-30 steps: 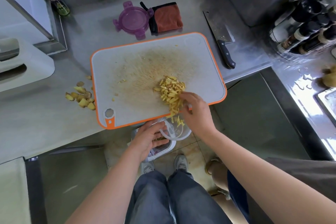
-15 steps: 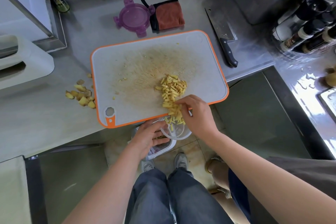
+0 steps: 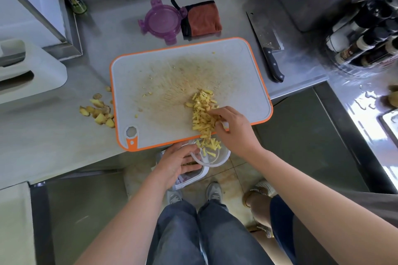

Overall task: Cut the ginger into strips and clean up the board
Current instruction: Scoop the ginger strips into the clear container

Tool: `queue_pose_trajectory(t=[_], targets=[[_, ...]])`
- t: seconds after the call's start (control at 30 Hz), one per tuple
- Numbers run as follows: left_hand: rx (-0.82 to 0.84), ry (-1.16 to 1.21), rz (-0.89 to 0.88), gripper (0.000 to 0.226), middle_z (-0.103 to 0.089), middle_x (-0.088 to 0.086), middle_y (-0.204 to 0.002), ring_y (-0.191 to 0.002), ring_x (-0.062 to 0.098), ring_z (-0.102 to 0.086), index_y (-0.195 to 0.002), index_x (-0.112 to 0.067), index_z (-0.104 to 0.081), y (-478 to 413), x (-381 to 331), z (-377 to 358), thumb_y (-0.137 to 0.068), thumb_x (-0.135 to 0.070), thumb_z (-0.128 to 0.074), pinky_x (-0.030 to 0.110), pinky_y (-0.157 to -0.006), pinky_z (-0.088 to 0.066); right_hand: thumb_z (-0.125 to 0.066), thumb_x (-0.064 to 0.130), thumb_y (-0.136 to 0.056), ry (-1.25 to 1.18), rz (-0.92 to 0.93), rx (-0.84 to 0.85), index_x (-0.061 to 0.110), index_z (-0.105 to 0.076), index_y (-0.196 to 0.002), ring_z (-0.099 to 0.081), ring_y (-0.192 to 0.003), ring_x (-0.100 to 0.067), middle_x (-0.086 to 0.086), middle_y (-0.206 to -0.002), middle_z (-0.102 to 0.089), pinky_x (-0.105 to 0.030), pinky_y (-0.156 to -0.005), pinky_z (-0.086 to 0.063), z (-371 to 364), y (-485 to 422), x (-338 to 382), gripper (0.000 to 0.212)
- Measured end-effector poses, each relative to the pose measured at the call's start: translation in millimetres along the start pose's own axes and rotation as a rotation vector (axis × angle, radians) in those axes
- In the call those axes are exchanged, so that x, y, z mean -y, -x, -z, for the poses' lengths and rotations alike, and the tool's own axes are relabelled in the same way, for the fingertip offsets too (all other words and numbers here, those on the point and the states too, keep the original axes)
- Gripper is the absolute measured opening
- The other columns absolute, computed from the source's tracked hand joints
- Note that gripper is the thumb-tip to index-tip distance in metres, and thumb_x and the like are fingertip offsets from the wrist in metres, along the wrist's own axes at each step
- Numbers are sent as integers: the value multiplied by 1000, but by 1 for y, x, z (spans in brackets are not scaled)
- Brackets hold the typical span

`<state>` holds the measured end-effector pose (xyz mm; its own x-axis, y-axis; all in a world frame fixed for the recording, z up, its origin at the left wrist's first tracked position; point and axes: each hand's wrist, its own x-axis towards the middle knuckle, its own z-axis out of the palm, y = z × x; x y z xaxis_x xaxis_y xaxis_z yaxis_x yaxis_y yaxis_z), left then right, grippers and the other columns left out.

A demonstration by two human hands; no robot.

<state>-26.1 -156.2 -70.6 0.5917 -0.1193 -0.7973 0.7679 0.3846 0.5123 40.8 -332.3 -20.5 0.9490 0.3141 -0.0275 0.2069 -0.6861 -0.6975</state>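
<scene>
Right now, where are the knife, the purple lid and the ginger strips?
knife (image 3: 273, 63), head view, handle near the blade.
purple lid (image 3: 160, 21), head view, centre of the disc.
ginger strips (image 3: 201, 114), head view, middle of the pile.

i see the steel counter (image 3: 53, 142) carrying the cutting board (image 3: 150, 75) at centre, ginger scraps (image 3: 98, 112) left of it, and purple lid (image 3: 160, 20), folded cloth (image 3: 202, 18) and cleaver (image 3: 267, 45) along the top.

Pale yellow ginger strips (image 3: 201, 112) are seen on a grey board (image 3: 163, 75) rimmed in orange and stained brown, beyond which a translucent purple lid (image 3: 160, 20) and rust-and-black cloth (image 3: 202, 18) are set on a steel-grey bench (image 3: 53, 135).
</scene>
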Motion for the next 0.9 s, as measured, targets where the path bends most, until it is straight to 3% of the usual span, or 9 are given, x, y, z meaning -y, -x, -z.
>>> queue_pose_trajectory(t=[0.1,0.3,0.43,0.67,0.83,0.9], targets=[[4,-15,-2,35,-68,23,-112,-98,32,-69,-123,-7,-59,0,0,1,-89,-15,-66,38,-71,-60,-49,-2,-86,-69,2,-63,11,-70,-102,-61,-84,-12,0,-101,-66,-26,-74,-52,7,-3,0,29],[-1,-3,-7,39,-69,22,-111,-95,30,-70,-125,-5,-57,1,1,0,-89,-14,-67,37,-69,-60,-49,-1,-85,21,-7,-33,9,-67,-117,-59,-109,-22,-5,-117,-66,-34,-94,-49,0,-3,0,38],[3,7,-3,41,-68,23,-112,-92,28,-70,-126,-6,-57,0,2,1,-88,-13,-68,40,-72,-60,-49,1,-87,22,15,-23,10,-72,-105,-63,-92,-17,-2,-100,-71,-26,-83,-50,-6,14,7,31],[9,11,-6,43,-71,18,-108,-90,27,-71,-126,-3,-56,0,1,7,-86,-13,-69,43,-75,-60,-48,0,-86,-61,29,-116,12,-71,-97,-63,-82,-16,-1,-93,-68,-36,-72,-54,-1,-6,8,28],[3,4,-8,42,-70,17,-112,-89,26,-71,-127,-4,-57,0,1,8,-87,-12,-68,39,-69,-60,-45,1,-83,11,200,66,10,-68,-114,-58,-107,-19,-2,-112,-68,-28,-92,-47,-9,-19,11,40],[-2,9,-9,44,-69,18,-113,-90,26,-71,-128,-5,-55,0,1,10,-87,-12,-68,38,-67,-59,-46,3,-82,66,270,141,9,-69,-114,-57,-108,-22,-3,-114,-68,-25,-94,-44,-14,-17,9,40]])
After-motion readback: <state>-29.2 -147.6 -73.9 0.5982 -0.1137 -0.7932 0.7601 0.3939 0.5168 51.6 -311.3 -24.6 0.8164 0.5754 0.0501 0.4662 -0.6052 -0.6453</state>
